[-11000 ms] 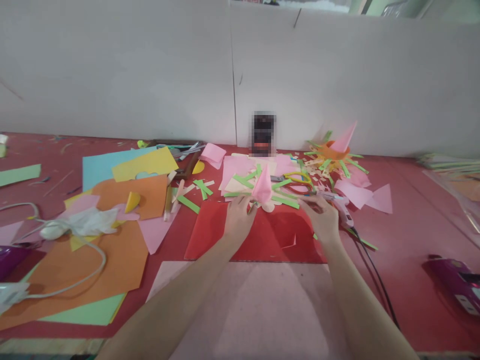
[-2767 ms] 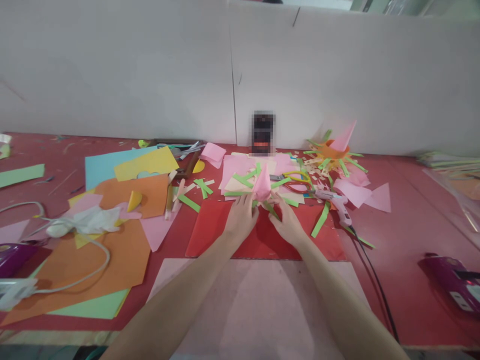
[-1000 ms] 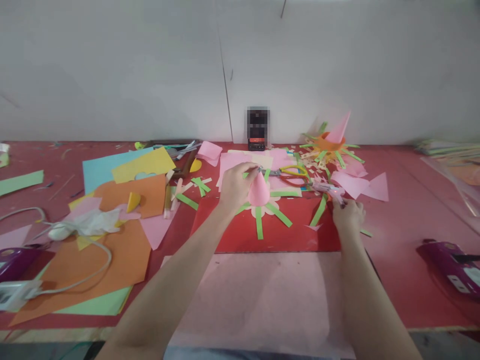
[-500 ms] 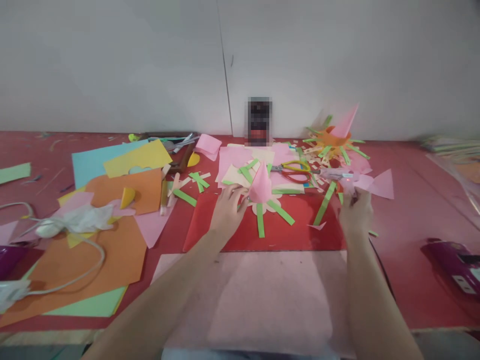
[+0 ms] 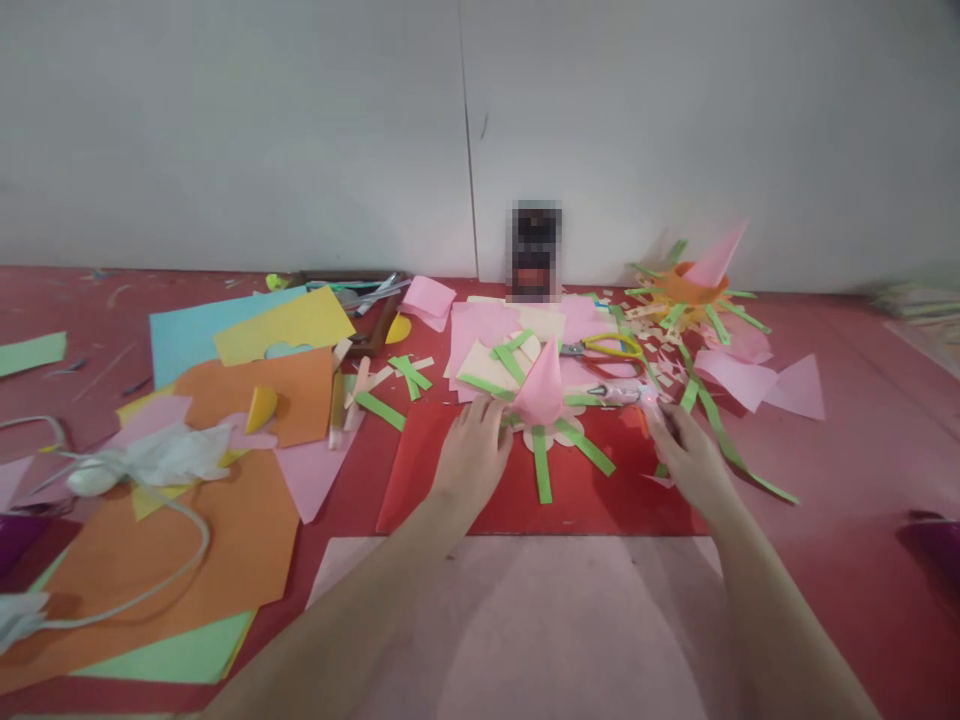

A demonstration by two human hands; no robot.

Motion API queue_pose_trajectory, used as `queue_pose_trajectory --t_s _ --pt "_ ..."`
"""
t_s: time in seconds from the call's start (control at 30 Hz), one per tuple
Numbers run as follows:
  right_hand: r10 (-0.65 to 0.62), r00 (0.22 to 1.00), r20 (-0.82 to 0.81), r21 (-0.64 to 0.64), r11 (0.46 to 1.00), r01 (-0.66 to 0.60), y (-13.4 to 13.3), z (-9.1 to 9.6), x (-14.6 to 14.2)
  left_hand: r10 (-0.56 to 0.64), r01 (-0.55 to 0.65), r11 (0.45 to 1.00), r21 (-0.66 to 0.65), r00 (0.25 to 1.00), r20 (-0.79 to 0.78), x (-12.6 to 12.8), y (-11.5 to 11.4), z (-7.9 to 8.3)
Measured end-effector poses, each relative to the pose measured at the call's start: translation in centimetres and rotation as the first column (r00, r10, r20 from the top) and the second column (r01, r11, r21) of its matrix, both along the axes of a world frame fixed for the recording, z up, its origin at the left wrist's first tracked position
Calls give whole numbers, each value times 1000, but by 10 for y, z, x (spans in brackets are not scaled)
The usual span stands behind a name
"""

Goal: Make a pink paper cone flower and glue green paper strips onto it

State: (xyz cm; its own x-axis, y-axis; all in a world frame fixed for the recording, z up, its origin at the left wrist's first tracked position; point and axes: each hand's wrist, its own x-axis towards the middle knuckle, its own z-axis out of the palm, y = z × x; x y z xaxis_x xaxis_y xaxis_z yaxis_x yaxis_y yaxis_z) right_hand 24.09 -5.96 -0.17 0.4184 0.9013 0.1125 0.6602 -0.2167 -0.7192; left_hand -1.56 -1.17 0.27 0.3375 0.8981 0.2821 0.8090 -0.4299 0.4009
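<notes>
A pink paper cone (image 5: 543,388) stands on a cream scalloped paper flower base (image 5: 559,435) with green paper strips (image 5: 542,466) spreading out from it. My left hand (image 5: 477,445) is at its left side, fingers curled together against the cone and base; the fingertips are partly hidden. In my right hand (image 5: 686,455) is a glue gun (image 5: 634,394), its nozzle pointing left toward the cone and a small red light showing. Both hands work over a shiny red board (image 5: 585,505).
Scissors (image 5: 611,347) with yellow and red handles lie behind the flower. An orange flower with a pink cone (image 5: 686,285) stands back right. Coloured paper sheets (image 5: 247,520) and a white cable (image 5: 196,540) cover the left. A pixelated dark object (image 5: 534,252) leans on the wall.
My right hand has brought the glue gun left, closer to the cone. My left hand stays at the flower. The whole view has shifted slightly.
</notes>
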Motion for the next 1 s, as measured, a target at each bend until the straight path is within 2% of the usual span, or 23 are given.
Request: queue_pose_trajectory --t_s 0.13,0.2,0.43,0.67,0.8,1.0 --pt "-13 1000 -7 -156 988 12 -1 4 -6 9 -8 1000 -23 999 49 1 -1 0" --pt "-8 999 41 -189 982 16 -1 4 -8 2 1 999 -43 997 73 2 -1 1" --pt "-5 991 137 -135 991 23 0 1 -10 -24 42 991 -128 989 145 2 -3 -3" --pt "61 990 129 -172 984 -38 -1 0 -10 -38 43 998 -38 993 108 5 -4 0" --pt "108 987 118 -179 980 -86 -1 1 -11 -136 134 990 30 990 39 7 -5 3" --pt "108 953 282 -167 984 -62 -1 -1 -10 -231 236 968 -91 971 60 10 -6 0"
